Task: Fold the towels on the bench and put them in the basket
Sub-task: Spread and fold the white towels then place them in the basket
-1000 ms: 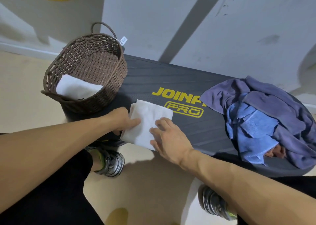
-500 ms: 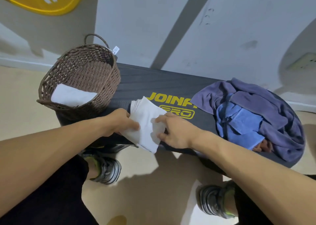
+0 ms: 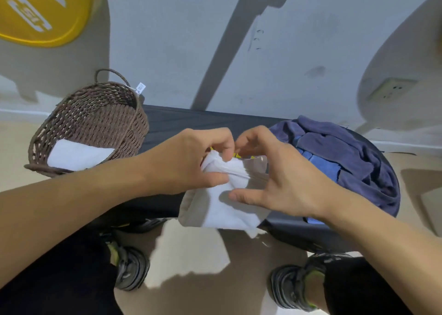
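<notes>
1. The white towel (image 3: 222, 202) is up off the worktop (image 3: 191, 123), held over its near edge between both hands, so its lower part hangs free in front of the black padding. It looks already folded small, and I'd say it is lifted like this so it can be carried as one bundle instead of sliding apart.

2. The left hand (image 3: 189, 161) grips the towel's upper left part: its fingers (image 3: 215, 142) curl over the top and the thumb presses in from below, bunching the cloth there. That bunching suggests the fold is being squeezed to hold it together.

3. The right hand (image 3: 282, 178) is half open beside it. The thumb lies against the towel's face and the curled fingertips meet the top edge next to the left hand. It seems to steady more than grasp; whether it truly pinches the cloth I cannot tell.

4. The woven basket (image 3: 95, 113) sits on the worktop's left end, tilted toward the person, with one folded white towel (image 3: 76, 154) already inside. It is near the left hand, which makes that the natural way to pass this one.

5. A heap of purple towels (image 3: 358, 156) with a blue towel (image 3: 320, 166) lies unfolded on the right end, so plenty of the job looks left.
</notes>
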{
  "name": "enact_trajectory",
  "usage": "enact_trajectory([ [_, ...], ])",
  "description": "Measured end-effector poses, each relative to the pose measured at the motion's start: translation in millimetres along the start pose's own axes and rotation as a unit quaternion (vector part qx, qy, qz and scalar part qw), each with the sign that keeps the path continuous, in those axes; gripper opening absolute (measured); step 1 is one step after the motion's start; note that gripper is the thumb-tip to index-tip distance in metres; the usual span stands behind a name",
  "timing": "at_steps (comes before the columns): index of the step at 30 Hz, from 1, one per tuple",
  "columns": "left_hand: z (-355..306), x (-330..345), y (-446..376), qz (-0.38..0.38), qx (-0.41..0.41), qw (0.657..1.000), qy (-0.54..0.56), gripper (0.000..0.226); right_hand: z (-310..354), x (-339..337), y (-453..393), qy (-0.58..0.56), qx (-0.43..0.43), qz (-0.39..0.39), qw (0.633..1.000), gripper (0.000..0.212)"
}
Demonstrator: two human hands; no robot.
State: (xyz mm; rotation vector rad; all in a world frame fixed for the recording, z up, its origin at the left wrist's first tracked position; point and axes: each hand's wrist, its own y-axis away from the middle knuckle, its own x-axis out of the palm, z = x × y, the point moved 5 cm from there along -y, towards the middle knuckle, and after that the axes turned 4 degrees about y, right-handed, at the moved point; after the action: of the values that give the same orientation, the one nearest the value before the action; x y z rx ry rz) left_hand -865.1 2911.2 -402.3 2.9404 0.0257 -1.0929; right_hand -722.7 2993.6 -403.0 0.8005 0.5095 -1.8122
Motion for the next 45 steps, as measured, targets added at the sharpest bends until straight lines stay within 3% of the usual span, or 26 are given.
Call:
enact_trajectory([
  [5, -9, -14, -5, -0.010, -0.008, 0.991, 0.133, 0.030, -6, -14, 4, -0.022, 0.015, -0.012, 1.000, 0.036],
  [10, -5, -22, -8, -0.023, -0.004, 0.991, 0.134, 0.035, -9, -19, 0, -0.095, 0.024, -0.039, 0.994, 0.028],
  [14, -6, -27, -10, -0.041, 0.027, 0.994, 0.100, 0.023, -11, -19, -4, -0.125, 0.046, -0.038, 0.990, 0.027],
  [21, -21, -28, -4, -0.091, 0.096, 0.987, 0.092, 0.015, 7, -21, -5, -0.081, -0.010, 0.014, 0.997, 0.034],
  [24, -24, -30, -3, -0.099, 0.102, 0.985, 0.099, 0.015, 6, -28, -6, -0.054, 0.006, -0.002, 0.998, 0.031],
  [32, -18, -35, -6, -0.128, 0.090, 0.982, 0.110, 0.011, -12, -43, -4, 0.092, 0.062, 0.097, 0.989, 0.029],
  [40, -19, -36, -7, -0.141, 0.119, 0.976, 0.116, 0.014, 8, -28, -8, 0.007, 0.005, 0.001, 1.000, 0.026],
  [42, -16, -39, -7, -0.156, 0.107, 0.973, 0.130, 0.018, 5, -32, -8, -0.001, 0.021, -0.009, 1.000, 0.025],
  [45, -2, -44, -8, -0.183, 0.013, 0.945, 0.269, 0.031, -10, -39, -7, -0.033, 0.078, 0.004, 0.996, 0.027],
])
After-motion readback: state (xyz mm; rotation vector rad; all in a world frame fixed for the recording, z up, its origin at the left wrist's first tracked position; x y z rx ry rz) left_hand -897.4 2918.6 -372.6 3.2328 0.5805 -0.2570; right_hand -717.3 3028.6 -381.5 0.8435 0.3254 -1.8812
